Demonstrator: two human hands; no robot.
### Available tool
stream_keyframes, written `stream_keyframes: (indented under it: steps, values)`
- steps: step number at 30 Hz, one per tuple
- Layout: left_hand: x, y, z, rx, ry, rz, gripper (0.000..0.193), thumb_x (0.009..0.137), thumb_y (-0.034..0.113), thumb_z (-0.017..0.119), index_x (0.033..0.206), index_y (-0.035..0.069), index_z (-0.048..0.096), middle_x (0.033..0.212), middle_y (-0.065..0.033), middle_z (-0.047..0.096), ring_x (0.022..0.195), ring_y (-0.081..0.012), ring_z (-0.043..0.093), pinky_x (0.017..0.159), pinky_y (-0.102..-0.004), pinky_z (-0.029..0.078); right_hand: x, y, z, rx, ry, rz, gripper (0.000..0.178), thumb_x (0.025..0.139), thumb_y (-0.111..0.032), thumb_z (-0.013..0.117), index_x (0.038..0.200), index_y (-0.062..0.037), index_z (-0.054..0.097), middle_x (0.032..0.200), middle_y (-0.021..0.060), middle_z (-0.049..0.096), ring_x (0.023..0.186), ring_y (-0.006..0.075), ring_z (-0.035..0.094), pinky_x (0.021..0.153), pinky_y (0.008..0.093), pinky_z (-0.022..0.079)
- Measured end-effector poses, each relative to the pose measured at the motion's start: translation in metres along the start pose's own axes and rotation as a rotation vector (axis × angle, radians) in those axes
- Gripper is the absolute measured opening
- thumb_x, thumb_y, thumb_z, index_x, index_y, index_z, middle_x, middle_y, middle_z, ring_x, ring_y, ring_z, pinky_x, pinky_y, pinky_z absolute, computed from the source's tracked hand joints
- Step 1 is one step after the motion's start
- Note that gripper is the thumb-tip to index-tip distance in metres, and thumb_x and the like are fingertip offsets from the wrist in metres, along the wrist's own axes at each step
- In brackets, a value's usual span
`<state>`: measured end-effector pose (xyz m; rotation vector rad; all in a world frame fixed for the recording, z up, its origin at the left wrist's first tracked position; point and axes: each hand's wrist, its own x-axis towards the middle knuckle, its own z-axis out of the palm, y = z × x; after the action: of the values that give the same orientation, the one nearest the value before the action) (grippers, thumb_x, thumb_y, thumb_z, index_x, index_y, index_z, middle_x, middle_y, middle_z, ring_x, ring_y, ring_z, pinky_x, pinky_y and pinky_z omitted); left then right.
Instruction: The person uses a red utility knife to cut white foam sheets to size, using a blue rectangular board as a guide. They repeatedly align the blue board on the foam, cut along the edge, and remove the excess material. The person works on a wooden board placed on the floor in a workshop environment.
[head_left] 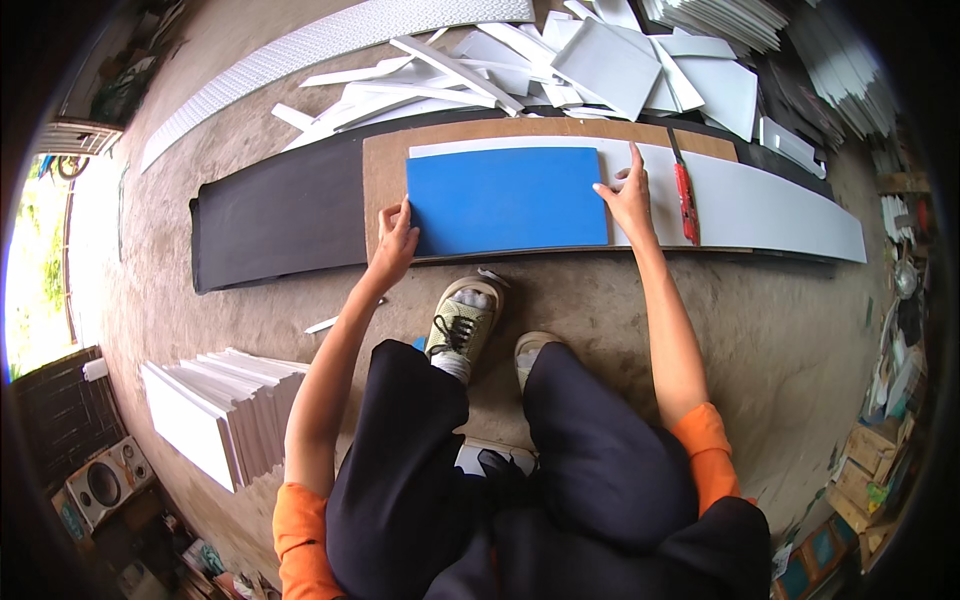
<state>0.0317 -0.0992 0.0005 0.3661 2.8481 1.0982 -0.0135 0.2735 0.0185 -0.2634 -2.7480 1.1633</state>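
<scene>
A rectangular blue sheet (505,200) lies on top of a long white sheet (770,205), its long sides running left to right. My left hand (396,240) is at the blue sheet's lower left corner, with curled fingers closed on its edge. At the opposite short side is my right hand (627,203); its thumb touches the blue edge and its index finger stretches forward over the white sheet. To the right of that hand, a red utility knife (686,200) with a dark blade lies on the white sheet. Beneath are a brown board (382,175) and a black sheet (280,210).
Loose white offcuts (605,70) are heaped beyond the boards, with a long textured white strip (290,65) behind. A stack of white panels (230,410) stands on the floor at left. My shoes (465,320) are close to the boards' near edge. Wooden crates (870,455) line the right side.
</scene>
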Motion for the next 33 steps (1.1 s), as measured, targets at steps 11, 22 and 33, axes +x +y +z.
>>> stream_keyframes:
  steps: [11, 22, 33]
  values:
    - [0.014, -0.012, -0.010, -0.210, -0.227, -0.156, 0.070, 0.083, 0.010, 0.051, 0.138, 0.019, 0.009, 0.115, -0.0162, 0.030, 0.101, -0.0255, 0.042, 0.089, -0.0317, 0.038, 0.004, -0.003, -0.006, 0.084, -0.080, 0.078, 0.086, 0.063, -0.005, 0.072, 0.133, -0.0111, 0.021, 0.090, 0.0122, 0.050, 0.077, 0.0199, 0.052, 0.067, 0.0302, 0.046]
    - [0.022, -0.001, -0.023, -0.382, -0.372, -0.261, 0.075, 0.082, 0.008, 0.052, 0.138, 0.021, 0.004, 0.118, -0.0185, 0.025, 0.105, -0.0310, 0.043, 0.092, -0.0334, 0.037, 0.002, 0.000, -0.009, 0.290, -0.159, 0.115, 0.083, 0.069, -0.001, 0.067, 0.135, -0.0145, 0.017, 0.079, 0.0069, 0.056, 0.072, 0.0140, 0.056, 0.068, 0.0288, 0.046]
    - [0.024, -0.004, -0.026, -0.273, -0.430, -0.280, 0.076, 0.083, 0.012, 0.052, 0.138, 0.020, 0.001, 0.118, -0.0177, 0.026, 0.109, -0.0292, 0.039, 0.094, -0.0324, 0.035, 0.004, 0.005, -0.011, 0.328, -0.228, 0.107, 0.081, 0.069, -0.002, 0.066, 0.134, -0.0126, 0.019, 0.080, 0.0066, 0.055, 0.072, 0.0133, 0.054, 0.069, 0.0275, 0.045]
